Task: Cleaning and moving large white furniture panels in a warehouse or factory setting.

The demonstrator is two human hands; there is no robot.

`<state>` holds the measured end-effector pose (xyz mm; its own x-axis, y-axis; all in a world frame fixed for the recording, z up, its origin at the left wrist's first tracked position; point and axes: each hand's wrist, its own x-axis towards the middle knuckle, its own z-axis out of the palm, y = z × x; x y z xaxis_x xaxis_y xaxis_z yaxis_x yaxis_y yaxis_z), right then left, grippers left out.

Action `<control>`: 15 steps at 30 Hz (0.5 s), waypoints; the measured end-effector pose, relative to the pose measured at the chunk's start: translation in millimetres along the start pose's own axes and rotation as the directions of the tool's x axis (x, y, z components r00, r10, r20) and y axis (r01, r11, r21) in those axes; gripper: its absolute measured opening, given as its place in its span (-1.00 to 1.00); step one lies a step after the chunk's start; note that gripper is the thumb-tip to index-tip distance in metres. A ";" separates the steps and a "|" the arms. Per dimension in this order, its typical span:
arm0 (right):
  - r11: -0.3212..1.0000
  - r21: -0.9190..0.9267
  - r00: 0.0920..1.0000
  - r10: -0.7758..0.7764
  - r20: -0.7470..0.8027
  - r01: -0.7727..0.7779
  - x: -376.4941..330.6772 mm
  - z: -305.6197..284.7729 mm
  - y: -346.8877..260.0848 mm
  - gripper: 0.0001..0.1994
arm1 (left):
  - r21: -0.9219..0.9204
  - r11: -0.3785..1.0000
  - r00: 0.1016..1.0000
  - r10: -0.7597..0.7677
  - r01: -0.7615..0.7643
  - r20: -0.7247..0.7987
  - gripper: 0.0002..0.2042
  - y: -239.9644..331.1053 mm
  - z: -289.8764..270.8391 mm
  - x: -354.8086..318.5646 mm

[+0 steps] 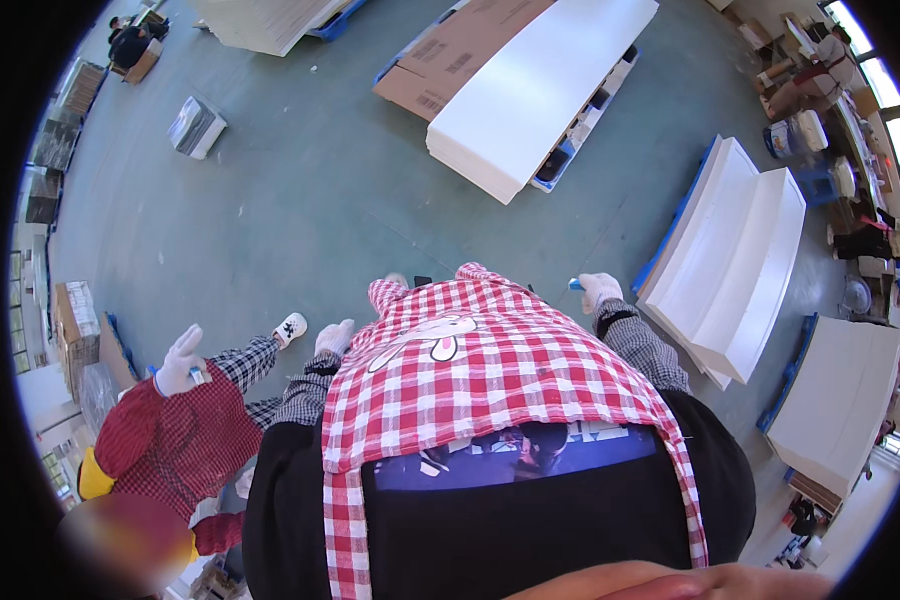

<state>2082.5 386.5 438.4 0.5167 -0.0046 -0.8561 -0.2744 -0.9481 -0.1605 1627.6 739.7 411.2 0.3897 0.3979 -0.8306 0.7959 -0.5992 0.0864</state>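
The only lettering I can pick out is on the brown cardboard (445,50) at the top: dark printed blocks, too small for me to read. It lies beside a long stack of white sheets (545,90), both on a blue pallet (544,185). The red-and-white checked apron (500,350) below me carries a white cartoon figure (425,345), and a printed picture shows on the black top (515,455) above its bib.

For containers, I see a brown carton (78,318) at the far left with something pale on top, and a white bucket (810,130) near a blue crate (820,186) at the right; I can't make out what either of these two holds.

My wearer's right hand (600,290), white-gloved, is closed around a small blue thing (575,285), which pokes out from the fingers just beyond the apron's right edge, near the white folded boards (725,265). The left hand (333,337), also gloved, is curled beside the apron's left edge; I can't tell whether it grips anything.

Just to the left, a co-worker (185,430) in dark red checks raises a gloved hand (178,365) with the fingers extended.
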 end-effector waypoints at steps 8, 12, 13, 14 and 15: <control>0.986 -0.111 0.989 -0.135 -0.064 0.128 -11.0 31.6 106.2 -0.68 | 0.055 0.990 0.991 0.131 -0.133 0.038 -0.70 9.6 -63.9 64.3; 0.996 0.057 0.991 0.069 -0.118 -0.062 -48.4 61.3 95.5 -0.67 | 0.114 0.976 0.980 0.175 -0.185 0.094 -0.64 7.4 -96.9 88.6; 0.989 0.094 0.986 0.122 -0.111 -0.111 -55.4 66.9 83.7 -0.66 | 0.113 0.976 0.981 0.177 -0.186 0.084 -0.64 -4.7 -107.9 93.1; 0.996 -0.084 0.997 -0.006 -0.072 -0.001 -71.3 80.6 112.4 -0.66 | -0.154 0.978 0.986 0.154 -0.142 0.071 -0.61 -19.5 -92.4 92.3; 0.996 -0.081 0.997 0.033 -0.070 -0.039 -88.6 95.1 140.1 -0.66 | -0.408 0.909 0.990 0.118 -0.079 0.071 -0.57 -34.1 -75.2 90.7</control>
<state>1921.1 284.3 445.1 0.5631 -0.0584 -0.8243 -0.2280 -0.9698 -0.0870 1670.6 848.4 374.3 0.4472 0.2740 -0.8515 0.8821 -0.2928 0.3690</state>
